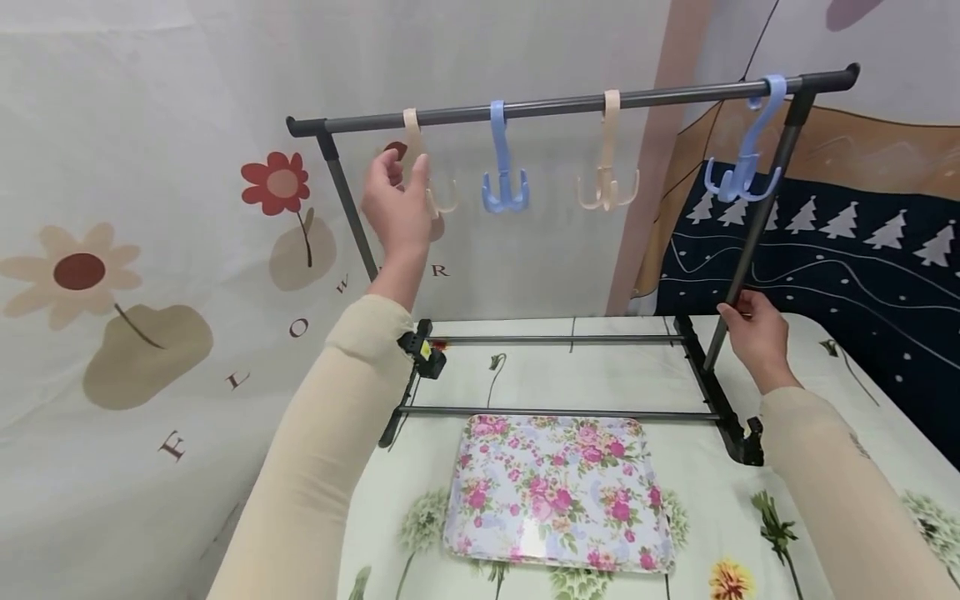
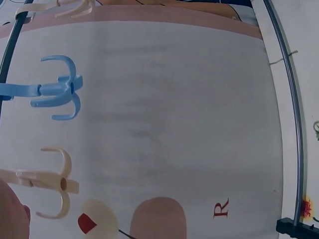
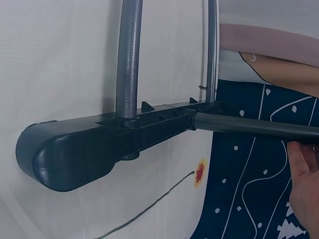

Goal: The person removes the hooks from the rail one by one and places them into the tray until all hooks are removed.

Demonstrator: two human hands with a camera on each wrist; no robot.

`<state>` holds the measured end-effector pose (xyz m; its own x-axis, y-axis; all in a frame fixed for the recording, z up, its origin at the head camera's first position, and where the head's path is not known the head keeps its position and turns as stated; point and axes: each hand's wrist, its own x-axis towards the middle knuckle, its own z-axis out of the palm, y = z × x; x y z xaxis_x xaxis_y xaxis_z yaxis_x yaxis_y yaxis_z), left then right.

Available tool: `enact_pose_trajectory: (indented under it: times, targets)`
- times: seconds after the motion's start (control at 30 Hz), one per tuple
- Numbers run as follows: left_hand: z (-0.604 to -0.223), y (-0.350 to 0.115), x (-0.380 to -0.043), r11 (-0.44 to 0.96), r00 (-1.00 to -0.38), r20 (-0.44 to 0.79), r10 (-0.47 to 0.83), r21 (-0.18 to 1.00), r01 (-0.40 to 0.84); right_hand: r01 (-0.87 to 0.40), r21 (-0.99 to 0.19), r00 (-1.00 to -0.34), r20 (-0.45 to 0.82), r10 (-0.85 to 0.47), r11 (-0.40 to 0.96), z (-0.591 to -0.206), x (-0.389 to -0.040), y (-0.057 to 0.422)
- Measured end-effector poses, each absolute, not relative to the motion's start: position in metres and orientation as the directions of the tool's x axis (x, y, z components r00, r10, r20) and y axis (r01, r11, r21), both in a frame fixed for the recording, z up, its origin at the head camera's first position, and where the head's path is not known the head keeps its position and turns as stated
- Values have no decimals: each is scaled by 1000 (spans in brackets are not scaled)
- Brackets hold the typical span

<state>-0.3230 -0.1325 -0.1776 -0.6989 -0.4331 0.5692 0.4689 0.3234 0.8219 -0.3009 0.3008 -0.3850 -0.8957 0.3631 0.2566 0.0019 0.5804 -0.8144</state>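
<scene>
My left hand [image 1: 397,204] is raised at the left end of a dark garment rack's top bar [image 1: 555,107]. It overlaps the stem of a beige four-prong hook [image 1: 411,125], with a gap between thumb and fingertips. In the left wrist view, part of that hand [image 2: 11,214] shows beside the same hook [image 2: 62,184]. Lower down, my right hand [image 1: 757,337] grips the rack's right post [image 1: 750,242]. A blue hook [image 1: 504,162], another beige hook [image 1: 609,154] and a second blue hook [image 1: 746,154] hang along the bar.
Two lower rails [image 1: 555,413] join the rack's black feet [image 1: 712,392] on a flower-printed tablecloth [image 1: 405,492]. In front lies a rose-patterned tray [image 1: 558,492]. A flower-printed curtain [image 1: 187,100] hangs behind, with a dark tree-printed cloth [image 1: 825,250] at right.
</scene>
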Motion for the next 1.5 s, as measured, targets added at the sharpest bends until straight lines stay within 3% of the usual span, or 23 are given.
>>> enact_pose_trajectory:
  times: [0.33, 0.73, 1.5]
  targets:
    - [-165, -120, -328, 354, -669, 451, -591, 890, 286, 7, -802, -894, 262, 364, 597, -383, -302, 300]
    - [-167, -105, -338, 497, -579, 455, -676, 862, 97, 32, -818, -895, 232, 381, 574, -385, -304, 299]
    - [-175, -98, -350, 394, -591, 413, -693, 903, 170, 26, -827, -893, 233, 385, 562, -386, -304, 298]
